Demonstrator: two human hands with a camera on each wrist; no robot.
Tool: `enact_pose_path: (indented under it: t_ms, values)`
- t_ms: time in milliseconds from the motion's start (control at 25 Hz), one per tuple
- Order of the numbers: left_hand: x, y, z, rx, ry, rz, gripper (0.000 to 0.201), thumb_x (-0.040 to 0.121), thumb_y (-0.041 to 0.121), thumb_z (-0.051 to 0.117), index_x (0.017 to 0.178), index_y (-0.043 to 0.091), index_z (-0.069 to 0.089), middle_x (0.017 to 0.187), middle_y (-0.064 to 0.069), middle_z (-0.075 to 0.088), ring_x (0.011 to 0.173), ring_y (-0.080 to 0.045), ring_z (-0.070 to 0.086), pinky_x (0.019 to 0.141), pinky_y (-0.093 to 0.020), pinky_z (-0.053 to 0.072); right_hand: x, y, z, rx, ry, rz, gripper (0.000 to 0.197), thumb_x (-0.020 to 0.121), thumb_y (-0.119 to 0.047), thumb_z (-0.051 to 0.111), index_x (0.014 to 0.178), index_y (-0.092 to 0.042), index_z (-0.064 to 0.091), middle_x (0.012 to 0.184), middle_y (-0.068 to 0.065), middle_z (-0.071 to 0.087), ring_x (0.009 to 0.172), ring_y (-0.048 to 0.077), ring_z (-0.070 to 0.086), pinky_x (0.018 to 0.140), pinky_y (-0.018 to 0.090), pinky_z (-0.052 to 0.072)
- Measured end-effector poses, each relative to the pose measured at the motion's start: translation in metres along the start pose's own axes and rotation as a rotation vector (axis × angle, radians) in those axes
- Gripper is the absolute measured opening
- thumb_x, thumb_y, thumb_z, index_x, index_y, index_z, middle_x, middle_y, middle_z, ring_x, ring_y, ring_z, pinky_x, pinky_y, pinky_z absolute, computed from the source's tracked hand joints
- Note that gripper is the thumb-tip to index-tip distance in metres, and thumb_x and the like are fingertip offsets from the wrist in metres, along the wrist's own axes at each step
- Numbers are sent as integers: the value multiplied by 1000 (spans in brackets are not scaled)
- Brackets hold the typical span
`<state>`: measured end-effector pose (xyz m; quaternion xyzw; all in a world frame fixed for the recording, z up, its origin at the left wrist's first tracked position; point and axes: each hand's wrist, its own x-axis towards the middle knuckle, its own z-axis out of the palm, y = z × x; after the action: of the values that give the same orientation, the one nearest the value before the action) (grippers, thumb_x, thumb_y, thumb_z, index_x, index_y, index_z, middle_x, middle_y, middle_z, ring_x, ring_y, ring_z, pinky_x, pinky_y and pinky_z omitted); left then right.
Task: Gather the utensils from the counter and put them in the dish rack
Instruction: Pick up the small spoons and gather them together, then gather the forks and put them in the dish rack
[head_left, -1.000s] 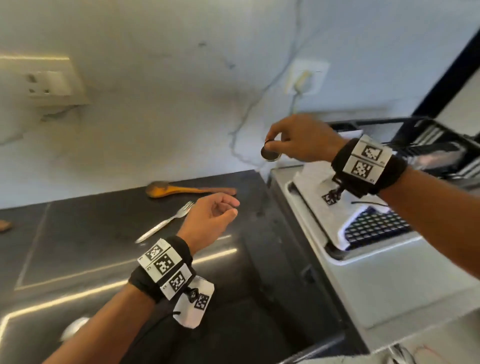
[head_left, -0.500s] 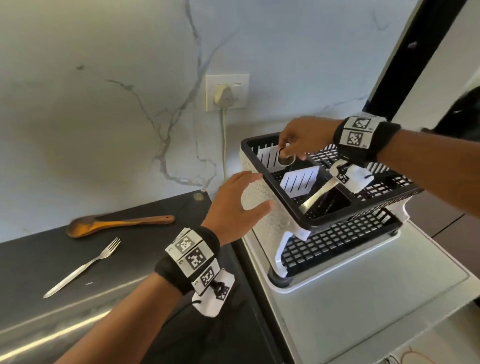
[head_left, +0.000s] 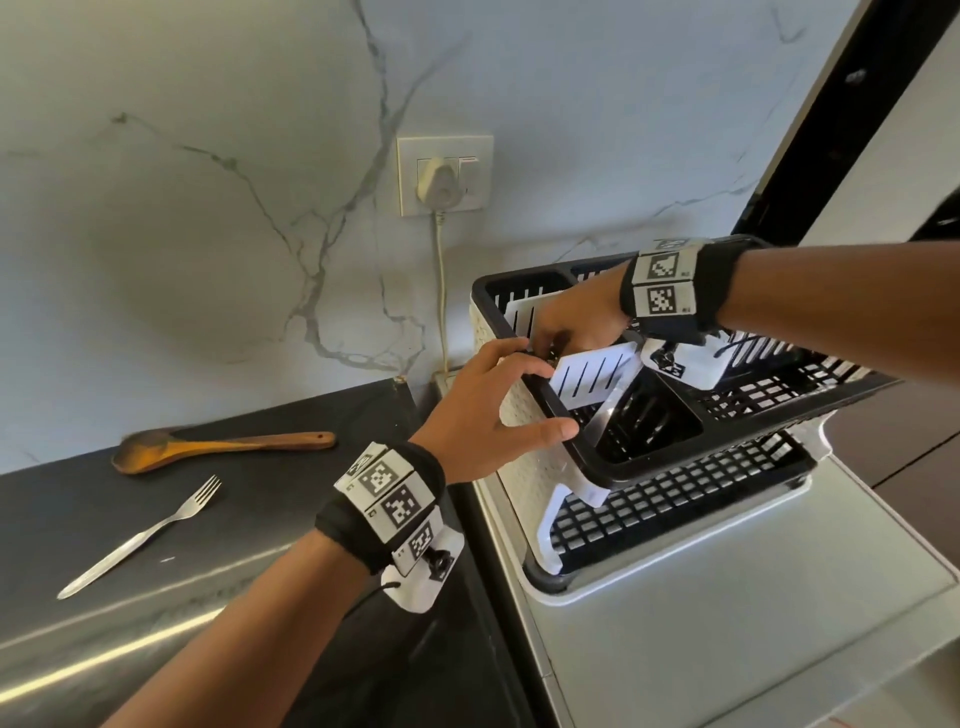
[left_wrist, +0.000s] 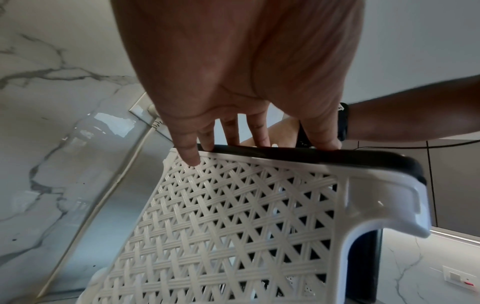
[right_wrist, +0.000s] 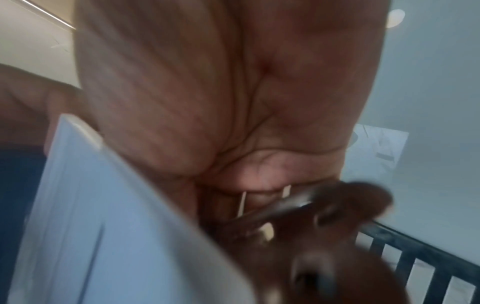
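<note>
The dark worktop carries a wooden spoon near the wall and a metal fork just in front of it. The dish rack stands on a pale grey surface beside the worktop.

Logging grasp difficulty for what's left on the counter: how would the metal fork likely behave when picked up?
The fork looks thin and rigid, so it should lift without flexing. It lies flat on the smooth dark counter, so it may skid under a fingertip. Its shiny metal probably makes it somewhat slippery.

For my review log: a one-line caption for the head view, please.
Left hand steadies the dish rack rim, right hand reaches inside; fork and wooden spoon lie on the counter.
</note>
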<state>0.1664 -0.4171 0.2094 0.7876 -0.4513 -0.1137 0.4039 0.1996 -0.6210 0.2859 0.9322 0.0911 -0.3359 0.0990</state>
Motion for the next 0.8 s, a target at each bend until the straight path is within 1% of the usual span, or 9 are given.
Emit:
enact_pose_path:
  t_ms: [40, 160, 280, 400, 440, 480, 560, 680, 800]
  values:
    - [2, 0, -1, -6, -4, -2, 56, 79, 54, 69, 127, 33, 52, 147, 10, 30, 135, -9, 33, 109, -28, 30, -1, -1, -1, 4, -15, -3, 31, 97, -24, 56, 126, -35, 61, 103, -12, 65, 96, 14, 64, 92, 31, 54]
    - [4, -3, -1, -23, -9, 4, 55, 77, 53, 71, 125, 34, 52, 145, 11, 30, 132, -8, 34, 106, -25, 28, -7, -4, -2, -8, -22, -5, 38, 99, -15, 52, 132, -33, 56, 105, -11, 63, 92, 10, 63, 78, 18, 50]
    - [3, -4, 1, -11, -21, 8, 57, 78, 55, 69, 127, 33, 51, 148, 10, 29, 134, -10, 33, 108, -28, 30, -13, -6, -3, 11, 17, 18, 38, 100, -14, 49, 134, -31, 57, 106, -11, 64, 76, -2, 54, 70, 14, 43]
    - [3, -2, 0, -3, -17, 7, 59, 78, 55, 69, 129, 32, 51, 149, 11, 29, 134, -9, 33, 107, -26, 29, -24, -8, -10, 83, 68, 45, 37, 100, -13, 50, 133, -28, 58, 89, -15, 58, 64, -8, 60, 64, 10, 41]
    - [3, -2, -1, -1, -18, 6, 59, 78, 56, 69, 129, 31, 51, 149, 11, 29, 135, -9, 33, 107, -26, 29, -28, -8, -14, 88, 87, 49, 37, 99, -14, 51, 132, -30, 58, 94, -13, 62, 70, -9, 63, 69, 10, 45]
    - [3, -1, -1, 5, -23, 4, 60, 78, 56, 68, 130, 31, 51, 150, 10, 29, 136, -9, 33, 108, -26, 28, -33, -8, -19, 84, 107, 45, 38, 98, -18, 53, 133, -31, 58, 106, -8, 66, 87, -4, 65, 83, 18, 48]
    - [1, 0, -2, 31, -42, 6, 59, 81, 55, 66, 132, 31, 48, 152, 10, 27, 139, -11, 31, 110, -28, 28, -41, -6, -33, 75, 171, 58, 38, 97, -27, 56, 134, -33, 57, 121, 0, 69, 112, 14, 63, 108, 41, 41]
    - [-6, -2, -6, 78, -53, 1, 68, 85, 54, 62, 143, 31, 35, 159, 6, 20, 144, -13, 24, 114, -33, 26, -50, -12, -64, 130, 281, 46, 36, 98, -33, 57, 134, -30, 58, 108, -5, 72, 106, 15, 66, 113, 47, 35]
    - [-31, -17, -22, 59, 41, -81, 70, 86, 43, 65, 146, 26, 31, 154, 1, 30, 137, -11, 33, 109, -30, 31, -43, -36, -94, 202, 354, -8, 35, 98, -34, 58, 132, -28, 59, 89, -14, 69, 99, 14, 67, 107, 47, 44]
